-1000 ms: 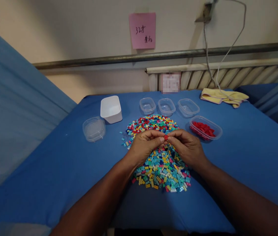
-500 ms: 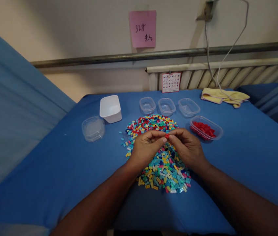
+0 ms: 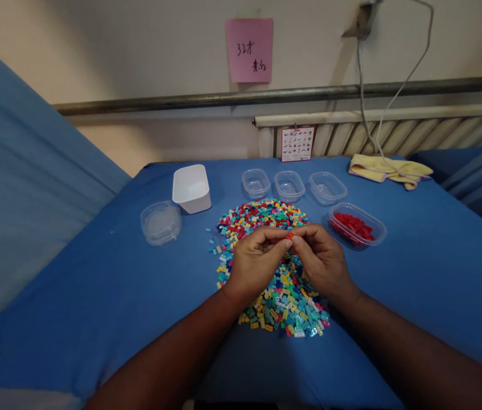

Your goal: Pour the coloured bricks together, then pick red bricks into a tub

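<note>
Over the middle of a pile of small coloured building bricks [image 3: 292,304], my two hands meet at the fingertips. Between them is a small red building brick [image 3: 289,235], mostly covered by the fingers. My left hand [image 3: 254,259] pinches it from the left with thumb and forefinger. From the other side, my right hand [image 3: 322,256] grips it with thumb and forefinger. Just right of the pile stands a clear plastic tub [image 3: 379,230] holding many red bricks [image 3: 354,226].
Three clear tubs [image 3: 255,183] line up behind the pile. To the left are a white bin [image 3: 192,191] and stacked clear lids [image 3: 161,223]. A yellow cloth [image 3: 388,169] lies back right under a cable [image 3: 363,97]. A picture card [image 3: 296,143] stands at the blue table's [image 3: 138,273] back edge.
Both hands stay together on the red brick. The fingers have shifted slightly, with the left thumb a little further over the brick, so less of it shows.
</note>
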The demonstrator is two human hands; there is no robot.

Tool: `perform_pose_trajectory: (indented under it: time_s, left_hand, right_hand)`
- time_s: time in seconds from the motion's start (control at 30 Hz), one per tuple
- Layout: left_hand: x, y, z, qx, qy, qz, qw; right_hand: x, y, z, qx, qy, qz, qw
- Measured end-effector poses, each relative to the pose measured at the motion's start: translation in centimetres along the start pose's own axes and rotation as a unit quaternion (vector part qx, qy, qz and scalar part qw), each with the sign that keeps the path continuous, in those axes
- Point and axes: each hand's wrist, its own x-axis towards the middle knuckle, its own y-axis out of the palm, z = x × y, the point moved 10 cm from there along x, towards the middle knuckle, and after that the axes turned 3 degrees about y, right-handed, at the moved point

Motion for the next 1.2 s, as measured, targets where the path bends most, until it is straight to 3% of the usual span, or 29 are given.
perform_pose_trajectory:
  time_s: [0.27, 0.57, 0.83, 1.0, 1.2]
  left_hand:
    - [-0.2, 0.2, 1.1, -0.011, -0.042, 0.013, 0.999]
    - [-0.2, 0.2, 0.8, -0.021, -0.023, 0.008, 0.999]
    - [-0.1, -0.1, 1.7, -0.055, -0.083, 0.018, 0.995]
    - [0.0, 0.4, 2.4, -0.117, -0.133, 0.057, 0.983]
    - [-0.1, 0.4, 3.1, -0.146, -0.167, 0.057, 0.973]
  right_hand:
    - [-0.2, -0.3, 0.5, -0.002, -0.033, -0.005, 0.999]
    - [-0.4, -0.1, 0.5, -0.007, -0.033, -0.003, 0.999]
    - [-0.2, -0.4, 2.0, -0.074, -0.062, 0.004, 0.995]
    - [-0.1, -0.6, 1.8, -0.022, -0.049, 0.011, 0.999]
    - [-0.2, -0.3, 1.1, -0.015, -0.043, 0.033, 0.998]
